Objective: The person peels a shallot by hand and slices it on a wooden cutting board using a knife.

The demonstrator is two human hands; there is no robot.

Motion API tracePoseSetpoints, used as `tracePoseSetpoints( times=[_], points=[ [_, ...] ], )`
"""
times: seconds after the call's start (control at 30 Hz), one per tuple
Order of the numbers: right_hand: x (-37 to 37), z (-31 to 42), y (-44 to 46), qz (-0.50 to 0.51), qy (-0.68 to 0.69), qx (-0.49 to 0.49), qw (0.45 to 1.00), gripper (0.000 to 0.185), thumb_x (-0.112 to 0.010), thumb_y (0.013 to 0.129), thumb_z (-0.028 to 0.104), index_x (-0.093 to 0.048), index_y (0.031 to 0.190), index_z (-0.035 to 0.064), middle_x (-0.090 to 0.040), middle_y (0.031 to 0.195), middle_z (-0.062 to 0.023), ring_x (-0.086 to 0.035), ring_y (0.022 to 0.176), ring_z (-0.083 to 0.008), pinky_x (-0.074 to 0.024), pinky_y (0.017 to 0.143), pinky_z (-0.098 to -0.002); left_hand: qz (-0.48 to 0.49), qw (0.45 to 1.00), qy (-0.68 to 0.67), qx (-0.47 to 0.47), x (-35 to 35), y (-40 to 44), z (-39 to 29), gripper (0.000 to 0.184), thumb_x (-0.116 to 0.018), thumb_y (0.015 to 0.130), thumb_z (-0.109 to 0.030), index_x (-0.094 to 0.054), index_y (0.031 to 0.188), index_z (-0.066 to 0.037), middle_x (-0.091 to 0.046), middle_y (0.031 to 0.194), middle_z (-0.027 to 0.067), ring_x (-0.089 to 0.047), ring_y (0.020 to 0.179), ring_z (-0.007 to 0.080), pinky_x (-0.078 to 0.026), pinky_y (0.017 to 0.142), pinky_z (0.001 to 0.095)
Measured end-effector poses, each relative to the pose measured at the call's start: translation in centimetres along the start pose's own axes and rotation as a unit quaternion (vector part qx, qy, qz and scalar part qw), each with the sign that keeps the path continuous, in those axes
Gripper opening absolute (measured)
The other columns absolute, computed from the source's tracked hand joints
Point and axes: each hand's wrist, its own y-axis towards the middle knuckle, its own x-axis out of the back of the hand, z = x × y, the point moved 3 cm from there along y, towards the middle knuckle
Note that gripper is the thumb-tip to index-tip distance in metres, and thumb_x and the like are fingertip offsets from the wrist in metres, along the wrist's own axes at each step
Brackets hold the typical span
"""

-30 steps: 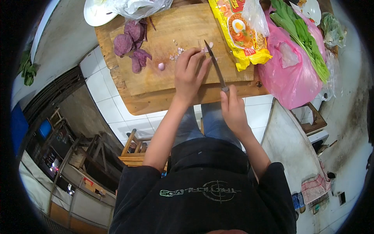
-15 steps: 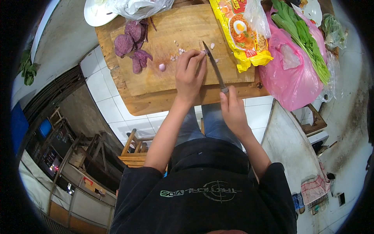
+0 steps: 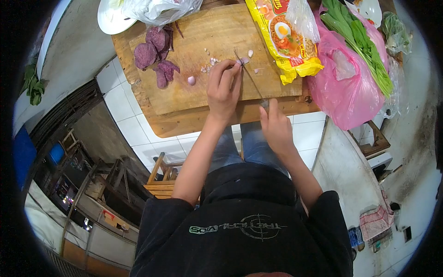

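A wooden cutting board (image 3: 194, 41) lies in front of me. My left hand (image 3: 224, 87) is closed on a small shallot piece (image 3: 239, 63), its fingertips against the board. The knife (image 3: 250, 77) is in my right hand (image 3: 277, 124), its thin edge upward in view and its blade beside my left fingertips. Small chopped bits (image 3: 211, 63) lie left of those fingertips, and a whole peeled shallot (image 3: 191, 81) sits farther left. Past the blade lies another pale piece (image 3: 250, 53). Purple slices (image 3: 146, 55) rest at the board's left.
A yellow noodle packet (image 3: 288, 41) overlaps the board's right side. Beyond it are a pink plastic bag (image 3: 344, 101) and leafy greens (image 3: 357, 41). A white plate (image 3: 110, 18) and a clear plastic bag (image 3: 161, 10) stand at the back left.
The knife blade has turned and its tip has shifted slightly left, close to my left fingertips. A slice now lies beside the blade. My left hand has stayed nearly in place.
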Motion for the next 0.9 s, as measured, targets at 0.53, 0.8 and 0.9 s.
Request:
tracePoseSetpoints(
  times=[0.53,0.8,0.9],
  points=[
    [0.0,0.4,-0.6,0.043,0.133,-0.055,0.989,0.026,-0.056,0.099,0.02,-0.045,0.108,-0.0006,-0.063,0.079,-0.0302,-0.061,0.075,-0.0503,-0.0474,0.059,-0.0563,-0.014,1.0,-0.02,0.01,0.0,0.0,0.0,0.02,-0.073,0.079,0.007,-0.062,0.094,0.002,-0.063,0.099,0.0142,-0.063,0.087,0.0313,-0.05,0.074,0.0384],
    [-0.3,1.2,0.0,0.018,0.129,-0.052,0.99,0.024,-0.054,0.1,0.02,-0.045,0.109,-0.0006,-0.063,0.079,-0.0306,-0.061,0.076,-0.0508,-0.0468,0.06,-0.0565,-0.007,1.0,-0.016,-0.011,-0.1,-0.1,0.1,0.02,-0.072,0.08,0.007,-0.062,0.096,0.002,-0.064,0.1,0.0152,-0.063,0.087,0.032,-0.051,0.075,0.0385],
    [0.0,1.6,0.2,0.027,0.144,-0.062,0.987,0.024,-0.053,0.101,0.02,-0.045,0.109,-0.0008,-0.062,0.079,-0.0311,-0.06,0.078,-0.0514,-0.0453,0.061,-0.057,-0.026,0.999,-0.026,0.029,-0.2,-0.3,0.4,0.02,-0.071,0.08,0.007,-0.062,0.097,0.002,-0.064,0.1,0.0153,-0.062,0.088,0.0321,-0.051,0.076,0.0387]
  ],
)
